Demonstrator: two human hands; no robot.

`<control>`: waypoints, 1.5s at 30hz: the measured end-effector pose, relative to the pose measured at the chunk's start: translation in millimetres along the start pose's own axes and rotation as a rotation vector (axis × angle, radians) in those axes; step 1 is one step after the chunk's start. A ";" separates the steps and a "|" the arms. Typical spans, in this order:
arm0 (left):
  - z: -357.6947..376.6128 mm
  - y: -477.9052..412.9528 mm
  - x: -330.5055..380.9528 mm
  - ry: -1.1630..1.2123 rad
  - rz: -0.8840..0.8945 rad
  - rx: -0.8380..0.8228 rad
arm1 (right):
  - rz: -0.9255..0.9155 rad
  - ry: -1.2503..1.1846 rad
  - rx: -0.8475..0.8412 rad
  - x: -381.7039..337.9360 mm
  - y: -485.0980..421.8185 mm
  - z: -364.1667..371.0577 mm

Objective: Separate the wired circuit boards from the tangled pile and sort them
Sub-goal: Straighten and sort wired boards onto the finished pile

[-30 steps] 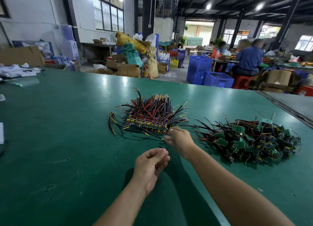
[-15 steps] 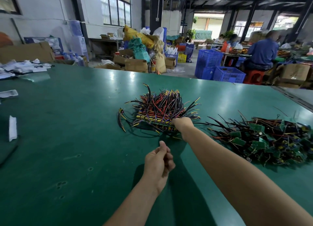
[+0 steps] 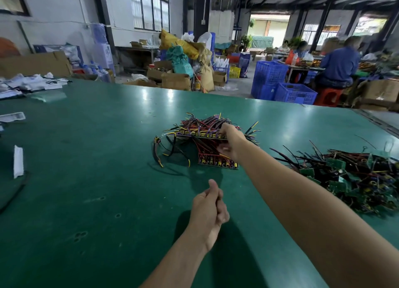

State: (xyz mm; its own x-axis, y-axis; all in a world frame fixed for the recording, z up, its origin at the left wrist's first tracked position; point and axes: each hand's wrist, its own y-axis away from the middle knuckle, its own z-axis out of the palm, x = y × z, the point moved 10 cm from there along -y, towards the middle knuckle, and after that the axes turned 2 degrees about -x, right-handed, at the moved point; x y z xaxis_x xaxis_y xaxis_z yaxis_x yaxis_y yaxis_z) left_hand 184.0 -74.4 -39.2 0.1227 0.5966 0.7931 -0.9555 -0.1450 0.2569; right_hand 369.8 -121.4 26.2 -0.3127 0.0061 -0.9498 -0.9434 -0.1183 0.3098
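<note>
Green matting covers the table (image 3: pixel 86 169), and the wired circuit boards lie on it in two lots kept well apart, which I take to be the point of the layout. The tangled pile (image 3: pixel 356 175) sits off to the right as the supply. The sorted stack (image 3: pixel 205 128) sits in the middle, within reach of either arm, its boards lined edge to edge and its red, black and yellow wires fanned toward the far side. The right hand (image 3: pixel 231 142) reaches out over the stack with the forearm nearly straight and the wrist bent down. Its grip is clamped on the right end of the upper row (image 3: pixel 194 135) of boards, thumb on top and fingers curled beneath, so that this row is tilted up off the lower row (image 3: pixel 218 163), which lies flat on the table just in front. Holding it by the end seems meant to open a gap in the stack (or to square the rows against one another; I cannot tell which). The left hand (image 3: pixel 210 205) hovers above the table nearer the body, well short of the stack, thumb uppermost and pressed against curled fingers; whether that grip pinches a thin wire or nothing cannot be told from here.
</note>
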 end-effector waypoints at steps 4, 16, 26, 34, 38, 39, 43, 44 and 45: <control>2.6 2.3 -2.9 -0.008 -0.024 -0.017 | 0.127 -0.346 -0.045 9.6 -0.2 9.1; 17.9 -1.1 -10.3 0.045 -0.075 -0.140 | 0.217 -0.557 -0.142 18.4 -4.8 30.0; 14.9 -0.3 -10.6 0.068 -0.093 -0.107 | 0.021 -0.744 -0.181 -26.3 1.7 33.8; 9.5 -4.1 -14.2 0.053 -0.090 -0.110 | -0.160 -0.762 -0.245 -90.6 38.8 -11.1; 3.7 -6.5 -13.8 0.181 -0.123 -0.084 | -0.160 -0.694 -0.202 -79.4 71.2 -42.0; 2.6 -7.3 -12.5 0.210 -0.120 -0.080 | -0.152 -0.669 -0.191 -71.7 80.0 -49.3; 1.7 -12.1 -11.9 0.308 -0.130 -0.101 | -0.117 -0.597 -0.189 -28.0 126.7 -72.2; 2.0 -11.4 -11.0 0.336 -0.132 -0.121 | -0.104 -0.557 -0.199 -13.1 138.0 -75.8; 1.8 -12.8 -12.3 0.348 -0.131 -0.127 | -0.094 -0.533 -0.208 2.0 149.6 -78.4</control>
State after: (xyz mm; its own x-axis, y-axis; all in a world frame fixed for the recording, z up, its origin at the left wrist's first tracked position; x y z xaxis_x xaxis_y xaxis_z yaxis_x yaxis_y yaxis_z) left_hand 195.2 -81.4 -51.2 0.1681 0.8388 0.5178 -0.9661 0.0356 0.2559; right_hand 236.7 -217.0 67.2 -0.2924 0.5188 -0.8033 -0.9449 -0.2859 0.1593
